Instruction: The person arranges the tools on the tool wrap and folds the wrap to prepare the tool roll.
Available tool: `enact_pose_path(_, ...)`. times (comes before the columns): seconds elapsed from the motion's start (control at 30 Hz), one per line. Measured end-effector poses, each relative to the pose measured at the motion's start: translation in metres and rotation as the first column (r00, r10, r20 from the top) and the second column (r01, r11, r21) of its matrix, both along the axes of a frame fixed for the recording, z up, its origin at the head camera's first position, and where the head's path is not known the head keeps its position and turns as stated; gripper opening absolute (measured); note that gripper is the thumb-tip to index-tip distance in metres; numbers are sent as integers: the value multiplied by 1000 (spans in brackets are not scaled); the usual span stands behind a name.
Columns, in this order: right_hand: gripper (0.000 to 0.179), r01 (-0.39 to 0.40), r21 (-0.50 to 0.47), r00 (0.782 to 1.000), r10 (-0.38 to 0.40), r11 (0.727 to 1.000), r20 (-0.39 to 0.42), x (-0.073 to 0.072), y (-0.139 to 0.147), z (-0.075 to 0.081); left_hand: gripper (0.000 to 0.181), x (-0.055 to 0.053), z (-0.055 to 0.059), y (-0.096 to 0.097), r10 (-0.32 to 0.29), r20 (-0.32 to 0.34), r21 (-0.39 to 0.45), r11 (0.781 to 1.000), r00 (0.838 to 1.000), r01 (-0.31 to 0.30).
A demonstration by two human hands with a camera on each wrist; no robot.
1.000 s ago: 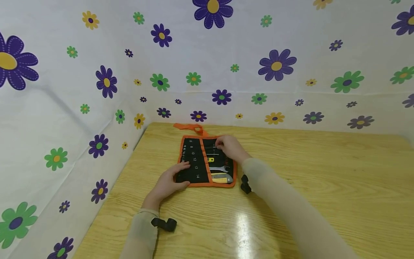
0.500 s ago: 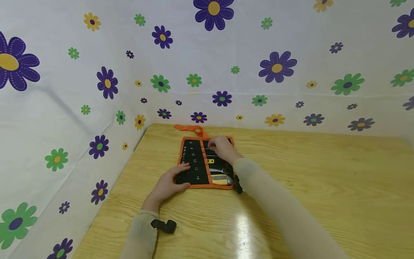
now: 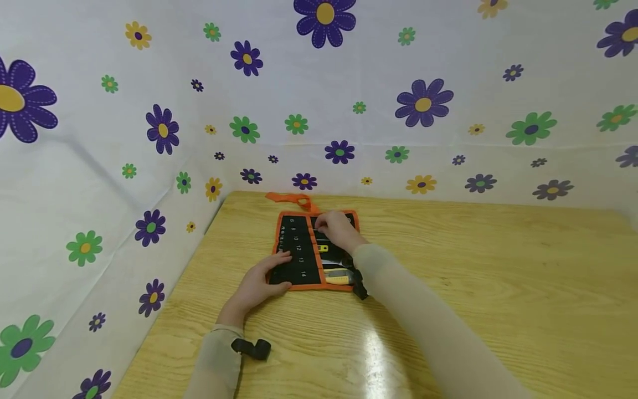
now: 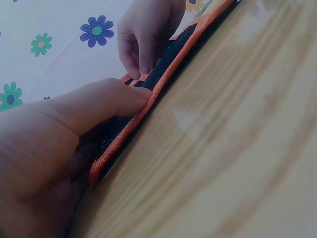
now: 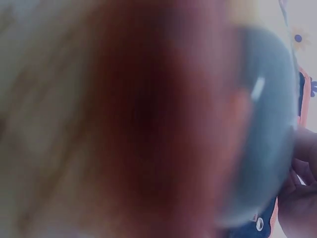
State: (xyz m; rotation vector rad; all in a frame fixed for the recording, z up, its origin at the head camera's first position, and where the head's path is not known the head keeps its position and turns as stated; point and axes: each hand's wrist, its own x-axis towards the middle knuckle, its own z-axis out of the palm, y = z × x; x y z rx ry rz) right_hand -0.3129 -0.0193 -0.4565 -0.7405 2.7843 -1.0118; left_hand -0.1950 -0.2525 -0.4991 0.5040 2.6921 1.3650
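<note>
A black tool roll (image 3: 306, 277) with orange trim lies unrolled on the wooden table, sizes printed down its left half. My left hand (image 3: 255, 285) rests on its left part, with the thumb (image 4: 131, 99) pressing the near orange edge. At the upper pockets, my right hand (image 3: 339, 228) pinches a slim metal tool, mostly hidden by the fingers. Below that hand, the pockets hold a thin rod (image 3: 323, 240), a yellow-ended tool (image 3: 323, 248), a partly covered wrench (image 3: 331, 262) and a yellow-and-grey utility knife (image 3: 339, 276). The knife's grey end (image 5: 270, 124) looms large in the right wrist view.
An orange tie strap (image 3: 289, 197) trails from the roll's far edge onto the table (image 3: 473, 277). Flower-printed cloth (image 3: 359, 66) hangs behind and on the left. Each wrist carries a small black camera, such as the left one (image 3: 251, 348).
My right hand has moved left across the upper pockets toward the roll's orange middle band, its forearm now over the wrench's head. My left hand has stayed put.
</note>
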Motion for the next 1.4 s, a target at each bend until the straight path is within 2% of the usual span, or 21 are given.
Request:
enact_pose_path(0.37, 11, 0, -19, 1000, 0, 1000, 26, 3, -10, -4, 60, 4, 1, -4, 27, 33, -12, 1000, 999, -27)
enact_pose_path(0.9, 16, -58, 22, 998, 58, 998, 36, 2, 1, -3, 61, -1, 0, -5, 0, 11, -2, 1000, 1000, 0)
enact_pose_path(0.93, 17, -70, 15, 997, 69, 997, 17, 4, 4, -2, 61, -1, 0, -4, -2, 5, 3, 1000, 1000, 2)
enact_pose_path(1.03, 21, -94, 6, 995, 94, 996, 28, 11, 13, 1, 61, -1, 0, -3, 9, -8, 22, 1000, 1000, -9)
enact_pose_path(1.17, 30, -120, 9, 992, 119, 993, 51, 27, 33, 4, 61, 1, -1, 1, 28, -10, 60, 998, 1000, -27)
enact_pose_path(1.3, 36, -135, 11, 991, 135, 991, 26, 50, 62, 6, 57, 1, -2, 4, 62, 9, 64, 996, 998, -63)
enact_pose_path(1.4, 35, -125, 13, 992, 125, 992, -18, 68, 83, 9, 49, 2, -1, 8, 119, 7, 39, 992, 993, -119)
